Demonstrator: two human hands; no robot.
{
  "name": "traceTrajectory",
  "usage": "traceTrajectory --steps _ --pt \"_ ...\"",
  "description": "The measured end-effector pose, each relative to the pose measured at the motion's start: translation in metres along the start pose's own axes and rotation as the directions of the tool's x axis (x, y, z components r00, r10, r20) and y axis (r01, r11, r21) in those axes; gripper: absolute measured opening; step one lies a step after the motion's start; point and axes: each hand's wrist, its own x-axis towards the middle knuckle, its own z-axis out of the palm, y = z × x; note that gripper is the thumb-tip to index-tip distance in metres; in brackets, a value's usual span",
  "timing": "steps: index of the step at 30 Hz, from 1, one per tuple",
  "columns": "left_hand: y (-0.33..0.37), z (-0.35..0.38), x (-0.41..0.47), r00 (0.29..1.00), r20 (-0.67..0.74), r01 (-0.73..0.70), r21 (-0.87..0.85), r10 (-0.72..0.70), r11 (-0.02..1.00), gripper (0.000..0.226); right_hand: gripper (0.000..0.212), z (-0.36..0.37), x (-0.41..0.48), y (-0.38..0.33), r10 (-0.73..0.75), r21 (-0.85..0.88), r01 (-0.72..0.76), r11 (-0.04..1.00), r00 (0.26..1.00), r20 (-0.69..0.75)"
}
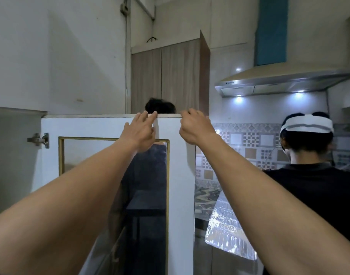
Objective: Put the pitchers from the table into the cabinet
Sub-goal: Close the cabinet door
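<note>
Both hands [141,133] [194,127] rest on the open cabinet door's [178,155] top edge.

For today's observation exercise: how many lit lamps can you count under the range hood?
2: left lamp near the hood's left end, right lamp further right. Others may be hidden.

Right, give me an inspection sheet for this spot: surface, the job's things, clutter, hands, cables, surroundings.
Surface: no table in view; a strip of countertop shows past the door.
Job's things: cabinet door swung open, white with a gold-framed glass panel; hinge on its left; pitchers: nothing seen.
Clutter: clear plastic sheet low on the right.
Hands: left hand flat, fingers on the door's top edge; right hand curled over the top corner in a grip.
Cables: a thin cord near the tiled wall.
Surroundings: range hood with lights on, wooden cupboard, a person in a black shirt at right, another head behind the door.
</note>
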Motion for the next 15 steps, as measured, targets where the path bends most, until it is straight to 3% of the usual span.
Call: traceTrajectory --steps 6,12,15 --pt "0.005 -0.028 -0.020 0.999 -0.041 -0.010 0.080 0.013 0.997 0.057 0.035 -0.033 -0.025 -0.022 -0.022 0.037 0.023 0.999 0.999 -0.034" --pt "-0.002 -0.080 -0.066 0.996 -0.091 -0.021 -0.033 0.017 0.999 0.047 0.025 -0.084 -0.062 -0.068 -0.019 0.210 0.013 0.978 1.000 0.025" --pt "-0.008 -0.112 -0.096 0.994 -0.111 0.010 -0.136 -0.025 0.991 0.047 0.030 -0.115 -0.077 -0.093 -0.049 0.347 0.009 0.938 0.993 0.107"
